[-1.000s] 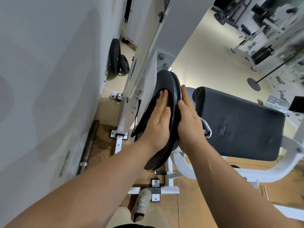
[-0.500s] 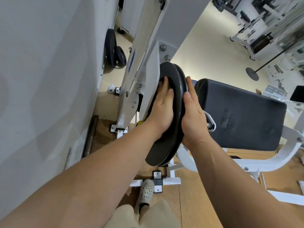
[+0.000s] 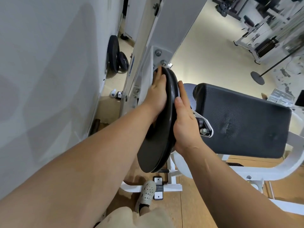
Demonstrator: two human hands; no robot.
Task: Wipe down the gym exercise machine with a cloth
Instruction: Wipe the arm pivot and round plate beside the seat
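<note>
Two black weight plates [image 3: 158,142] sit side by side on the white exercise machine [image 3: 164,27]. My left hand [image 3: 157,96] lies flat against the left face of the plates, fingers straight and pointing up. My right hand [image 3: 185,119] presses flat on the right face, fingers straight. The plates are sandwiched between both palms. The machine's black pad [image 3: 243,119] is just to the right. No cloth is in view.
A grey wall [image 3: 41,79] runs close on the left. More black plates [image 3: 115,55] lean against it further back. My shoe [image 3: 146,193] stands by the machine's white base [image 3: 171,186]. Other gym machines [image 3: 266,35] stand at the far right.
Both hands have slid slightly up along the plates, the left fingertips now reaching the top rim. The view has shifted a little.
</note>
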